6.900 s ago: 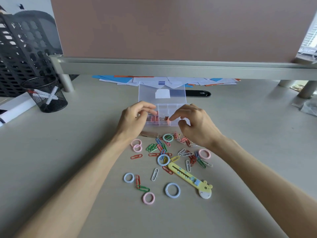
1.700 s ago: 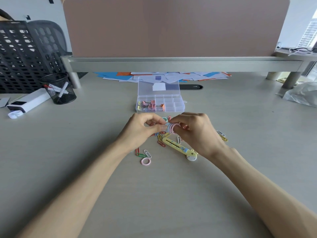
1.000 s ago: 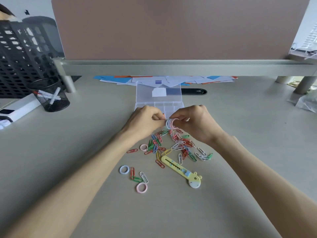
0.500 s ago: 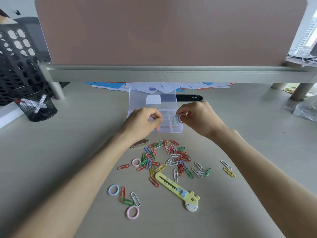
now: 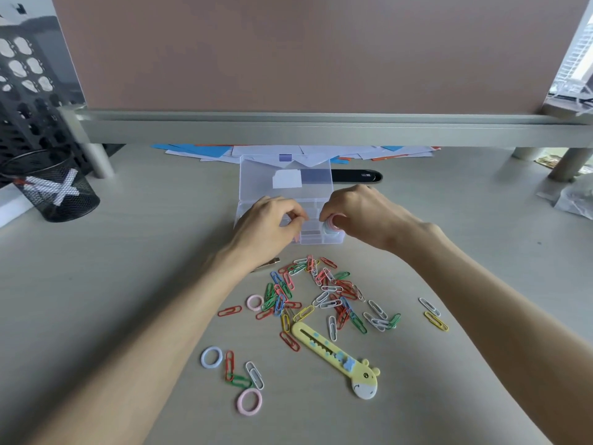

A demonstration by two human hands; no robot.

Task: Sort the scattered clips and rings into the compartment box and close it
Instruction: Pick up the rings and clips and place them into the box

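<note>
**Observer:** Which step is in hand?

**Me:** Ring deposit. My left hand point(image 5: 269, 226) is over the left compartments of the compartment box point(image 5: 316, 241), fingers curled. I cannot tell whether they pinch anything or only steady the box. The box stands lid-open at mid-surface, just beyond the clips. My right hand point(image 5: 362, 213) is at the box's front right corner, fingers pinched round a stack of rings point(image 5: 333, 224), pink and pale blue, at that corner compartment.

**Observer:** What does the next move call for?

**Me:** My judgement: seat the stack inside the compartment walls and let go gently so nothing rolls out. Then go back for the loose pieces. The lid comes much later.

**Observer:** Counts, left to right?

**Me:** Loose rings on the surface: three.
- One blue ring point(image 5: 211, 357).
- One near pink ring point(image 5: 249, 401).
- One far pink ring point(image 5: 255, 302).

Clips:
- Three beside the blue ring: red, green, white.
- One red alone.
- The main heap of paper clips point(image 5: 321, 293), too tangled for an exact count.
- Two at far right, white and yellow.

One giraffe cutter point(image 5: 340, 358). The rings in the stack cannot be counted.
</note>
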